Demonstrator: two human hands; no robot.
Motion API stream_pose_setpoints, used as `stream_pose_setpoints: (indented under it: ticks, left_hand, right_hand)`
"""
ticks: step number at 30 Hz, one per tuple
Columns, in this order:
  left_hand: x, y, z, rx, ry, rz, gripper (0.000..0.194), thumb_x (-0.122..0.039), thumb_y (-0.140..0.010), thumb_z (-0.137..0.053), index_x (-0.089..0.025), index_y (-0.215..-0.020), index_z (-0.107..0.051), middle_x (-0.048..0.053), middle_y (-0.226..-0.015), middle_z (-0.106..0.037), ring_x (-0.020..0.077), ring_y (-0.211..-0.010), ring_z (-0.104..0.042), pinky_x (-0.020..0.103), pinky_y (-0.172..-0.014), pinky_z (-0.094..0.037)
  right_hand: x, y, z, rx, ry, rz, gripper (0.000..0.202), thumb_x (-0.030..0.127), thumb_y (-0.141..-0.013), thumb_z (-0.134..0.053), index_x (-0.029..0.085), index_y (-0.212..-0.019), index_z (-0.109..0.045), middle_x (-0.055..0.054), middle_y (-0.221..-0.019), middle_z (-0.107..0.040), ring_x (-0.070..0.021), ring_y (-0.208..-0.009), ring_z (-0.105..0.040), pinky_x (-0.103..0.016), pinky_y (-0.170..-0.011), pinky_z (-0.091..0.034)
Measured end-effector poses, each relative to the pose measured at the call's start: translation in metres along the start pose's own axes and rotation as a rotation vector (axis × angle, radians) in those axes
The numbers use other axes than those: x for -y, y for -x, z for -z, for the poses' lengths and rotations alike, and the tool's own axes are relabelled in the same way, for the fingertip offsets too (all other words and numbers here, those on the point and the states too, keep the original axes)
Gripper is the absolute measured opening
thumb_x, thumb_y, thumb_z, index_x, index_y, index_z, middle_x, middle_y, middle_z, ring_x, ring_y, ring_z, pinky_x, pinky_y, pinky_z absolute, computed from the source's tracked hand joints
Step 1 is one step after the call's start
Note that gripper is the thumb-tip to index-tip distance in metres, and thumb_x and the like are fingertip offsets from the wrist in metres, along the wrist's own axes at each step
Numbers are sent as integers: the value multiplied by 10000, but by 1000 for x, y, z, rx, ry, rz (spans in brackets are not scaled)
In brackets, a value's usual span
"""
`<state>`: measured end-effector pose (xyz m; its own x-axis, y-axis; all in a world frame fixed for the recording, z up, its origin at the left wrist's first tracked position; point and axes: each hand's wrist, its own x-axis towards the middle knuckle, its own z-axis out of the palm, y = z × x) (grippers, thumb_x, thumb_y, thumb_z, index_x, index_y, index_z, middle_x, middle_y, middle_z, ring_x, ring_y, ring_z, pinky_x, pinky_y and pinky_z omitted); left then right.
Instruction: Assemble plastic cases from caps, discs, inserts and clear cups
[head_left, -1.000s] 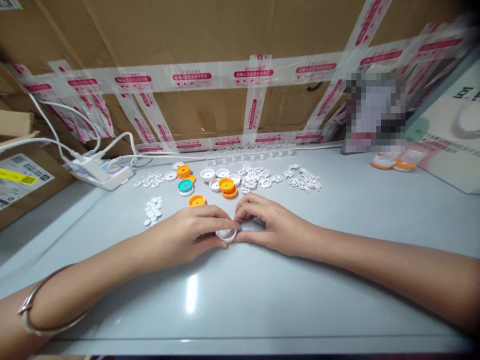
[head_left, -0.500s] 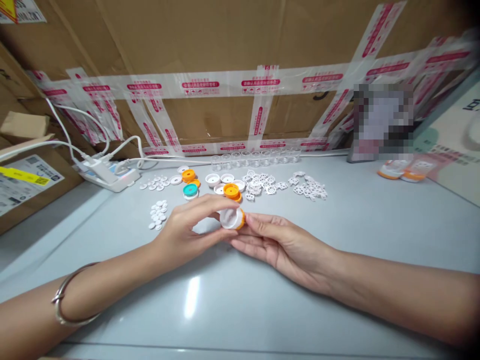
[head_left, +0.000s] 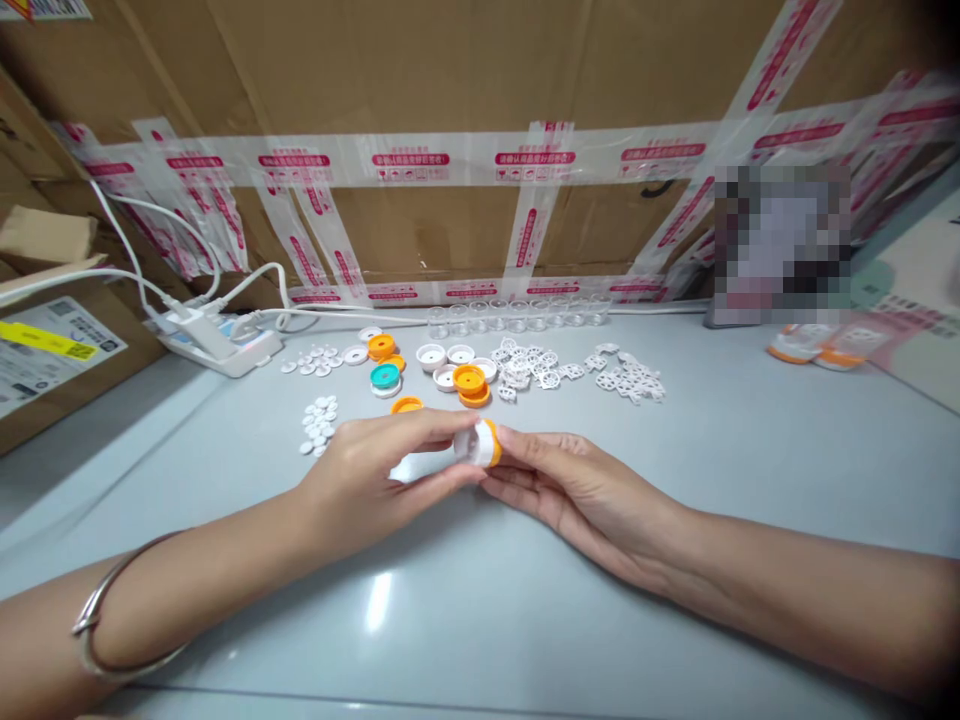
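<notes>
A small clear jar with a white and orange cap [head_left: 477, 444] is held between both hands above the table, tilted on its side. Its transparent end points left and its orange rim points right. My left hand [head_left: 386, 470] pinches the white part, thumb below and fingers above. From the right, my right hand [head_left: 574, 485] grips the orange rim between thumb and fingers. Just beyond my left hand lies an orange ring-shaped cap [head_left: 407, 405]. Stacked orange caps [head_left: 470, 378] and a teal cap [head_left: 385, 376] rest farther back.
White lattice pieces [head_left: 630, 378] lie in piles at the back, with small white discs [head_left: 319, 424] on the left. A row of clear cups [head_left: 517, 317] stands before a taped cardboard box [head_left: 450, 230]. A power strip [head_left: 247, 352] with cables sits at the left.
The jar has turned in my hands, so its clear side and white band show more. My left hand has shifted slightly, exposing an orange cap behind it. The camera view has moved a little.
</notes>
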<state>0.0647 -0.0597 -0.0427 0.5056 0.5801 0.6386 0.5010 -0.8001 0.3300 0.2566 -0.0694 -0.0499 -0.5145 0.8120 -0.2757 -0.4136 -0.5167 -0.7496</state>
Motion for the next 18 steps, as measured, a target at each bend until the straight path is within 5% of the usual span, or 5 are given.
stream_pose_setpoints:
  ticks: [8,15,18]
  left_hand:
    - [0,5,0,2,-213,-215,277,-222,-816,-605,-191,-1085,-549,53,-1000,-708,152,-855,-691,220,-778,-560]
    - [-1,5,-1,-6,-159,-91,232,-269,-806,-616,-175,-1013,-573,32,-870,-726,126,-697,-699,180,-653,-566]
    - [-1,6,0,-9,-279,-255,257,-217,-818,-592,-159,-1067,-558,73,-954,-717,153,-815,-697,202,-730,-568]
  right_hand:
    - [-1,0,2,17,108,23,240,323,-783,-648,133,-910,-721,-73,-941,-710,-144,-932,-640,-324,-996,-423]
    - [-2,0,1,33,100,25,219,304,-797,-634,128,-886,-727,-80,-920,-716,-140,-904,-649,-329,-987,-430]
    - [-2,-1,1,32,107,28,205,294,-786,-646,123,-863,-728,-75,-901,-719,-142,-897,-652,-329,-984,-433]
